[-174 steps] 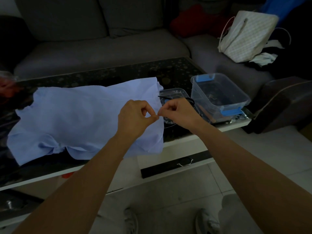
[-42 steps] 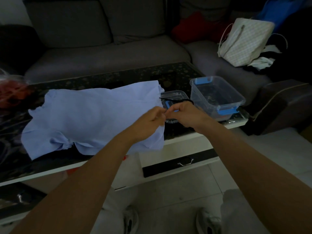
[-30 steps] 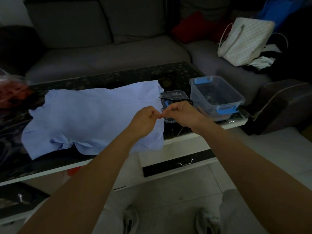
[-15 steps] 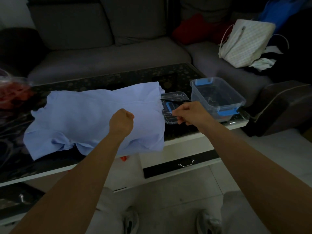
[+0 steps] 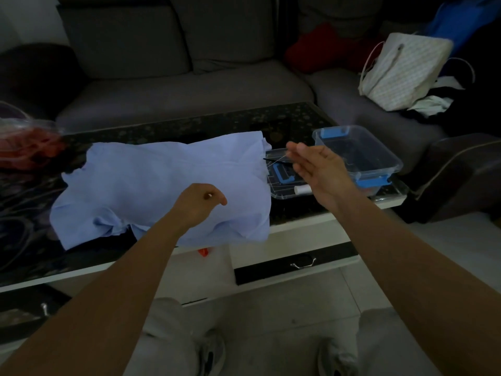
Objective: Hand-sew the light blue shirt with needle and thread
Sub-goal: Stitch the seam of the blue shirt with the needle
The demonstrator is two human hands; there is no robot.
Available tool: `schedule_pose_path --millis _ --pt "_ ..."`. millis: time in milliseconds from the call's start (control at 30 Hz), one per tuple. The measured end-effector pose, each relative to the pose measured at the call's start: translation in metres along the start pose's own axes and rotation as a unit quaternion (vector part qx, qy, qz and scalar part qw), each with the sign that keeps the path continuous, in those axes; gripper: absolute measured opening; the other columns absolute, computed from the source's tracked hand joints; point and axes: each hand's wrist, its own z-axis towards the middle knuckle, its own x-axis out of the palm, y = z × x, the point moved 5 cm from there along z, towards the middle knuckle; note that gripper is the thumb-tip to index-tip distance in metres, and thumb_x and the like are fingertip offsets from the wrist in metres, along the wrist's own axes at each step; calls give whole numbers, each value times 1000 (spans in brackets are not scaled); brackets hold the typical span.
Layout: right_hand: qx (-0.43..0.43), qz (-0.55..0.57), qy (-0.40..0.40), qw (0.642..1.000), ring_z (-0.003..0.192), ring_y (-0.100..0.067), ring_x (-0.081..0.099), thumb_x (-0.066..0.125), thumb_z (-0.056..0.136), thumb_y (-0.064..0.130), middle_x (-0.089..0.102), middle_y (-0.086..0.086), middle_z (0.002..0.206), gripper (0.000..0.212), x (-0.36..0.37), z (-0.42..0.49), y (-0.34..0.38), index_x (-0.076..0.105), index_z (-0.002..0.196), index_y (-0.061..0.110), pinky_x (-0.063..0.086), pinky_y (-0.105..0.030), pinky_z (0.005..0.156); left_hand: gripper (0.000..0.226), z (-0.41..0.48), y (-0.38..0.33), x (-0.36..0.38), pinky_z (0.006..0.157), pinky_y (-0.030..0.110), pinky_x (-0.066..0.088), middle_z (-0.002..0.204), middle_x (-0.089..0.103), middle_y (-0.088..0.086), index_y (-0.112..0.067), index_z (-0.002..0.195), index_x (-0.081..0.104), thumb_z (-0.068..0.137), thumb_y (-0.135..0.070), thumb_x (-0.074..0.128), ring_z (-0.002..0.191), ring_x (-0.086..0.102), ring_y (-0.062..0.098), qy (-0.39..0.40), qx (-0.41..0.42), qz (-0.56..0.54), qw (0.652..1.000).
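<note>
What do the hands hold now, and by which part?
It cannot be told. The left hand is curled over the shirt; the right hand has straight fingers, with a thin thread at its fingertips.

The left hand [image 5: 199, 203] and the right hand [image 5: 317, 169] were left uncovered, as were both forearms [image 5: 130, 272] down to the lower corners of the frame. Along the bottom edge, light grey fabric trousers [image 5: 168, 335] were worn, and grey low-cut sneakers [image 5: 212, 354] were seen at bottom centre.
</note>
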Motion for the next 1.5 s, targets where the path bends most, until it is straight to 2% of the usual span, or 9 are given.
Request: schedule_pose_path --millis 200,333,533,700,833,967,1167,1400,1500 --pt "-5 44 -14 999 65 -3 61 59 94 19 69 6 78 8 3 7 -4 63 87 18 49 -16 59 29 0 28 -7 91 38 48 104 68 4 -31 78 67 96 -20 47 98 59 24 15 -29 72 997" --pt "67 -92 -31 993 50 -5 40 50 98 16 52 2 66 14 2 13 -24 64 96 15 36 -16 46 30 10 56 -13 98 33 26 114 64 6 -27 104 67 100 -28 37 108 55 28 -49 -73 194 977" --pt "124 -307 17 943 49 -9 36 55 93 12 44 0 63 7 22 9 -50 61 92 7 29 -13 35 25 18 75 -11 97 36 34 85 53 9 -26 112 63 97 -21 43 106 50 37 -100 -31 188 977" --pt "99 -383 93 914 60 -5 42 57 93 9 49 4 71 14 36 10 -63 68 93 0 32 -6 39 35 20 76 10 102 36 32 128 49 13 -30 125 60 91 -21 57 125 38 33 -32 0 236 971" --pt "85 -421 122 895 75 -11 50 56 94 11 57 0 83 21 39 14 -72 69 102 -3 36 -7 48 31 17 72 20 84 33 44 101 55 15 -18 108 71 76 -20 72 102 57 35 -16 -17 215 976" --pt "59 -437 132 888 89 -13 54 54 95 12 64 -8 104 21 35 21 -77 70 102 0 43 -17 68 30 11 52 22 67 34 48 71 65 9 -3 73 74 66 -25 53 76 65 30 5 24 184 983" --pt "54 -425 116 896 77 -5 52 53 94 11 62 0 90 19 23 25 -86 71 94 4 41 -13 64 10 -3 49 28 65 21 37 92 72 3 -11 85 73 87 -17 65 80 60 12 78 58 167 981" --pt "47 -422 137 895 85 -14 57 63 91 15 67 -13 101 21 35 24 -95 69 103 -1 45 -19 72 4 -56 38 40 69 19 52 80 70 -9 -22 86 74 86 -22 70 74 62 1 372 -17 -33 927" --pt "25 -441 179 879 62 -6 50 66 88 11 55 -2 67 19 45 18 -97 70 104 2 39 -12 54 6 -52 44 30 61 19 50 75 71 -9 -19 84 75 87 -21 69 68 61 3 294 -14 -19 956"
